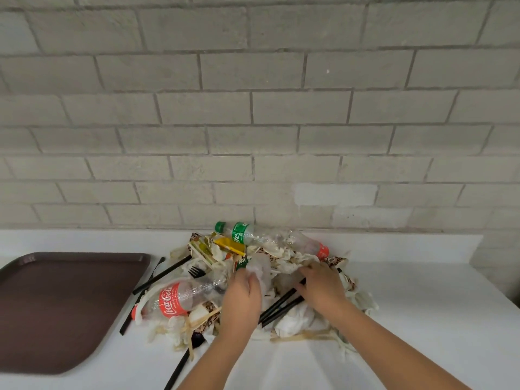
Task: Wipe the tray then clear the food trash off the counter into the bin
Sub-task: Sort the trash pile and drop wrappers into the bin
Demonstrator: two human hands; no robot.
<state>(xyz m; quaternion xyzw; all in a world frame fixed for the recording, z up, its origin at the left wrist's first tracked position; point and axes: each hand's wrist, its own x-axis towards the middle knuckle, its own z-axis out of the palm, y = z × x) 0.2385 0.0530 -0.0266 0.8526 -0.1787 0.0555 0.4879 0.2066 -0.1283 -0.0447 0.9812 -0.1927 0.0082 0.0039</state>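
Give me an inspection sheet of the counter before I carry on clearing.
Surface: white counter, trash pile heaped in the middle.
Job's things: brown tray left, bare; Coca-Cola bottle and Sprite bottle lying in the pile with black straws, black fork; bin not in view.
Clutter: nothing seen beyond the trash.
Hands: left hand grips a crumpled napkin; right hand rests on the pile, grip unclear.
Cables: nothing seen.
Surroundings: grey brick wall behind.

body | left hand (pixel 241 298) bare; right hand (pixel 322 289) bare; forearms bare to frame edge
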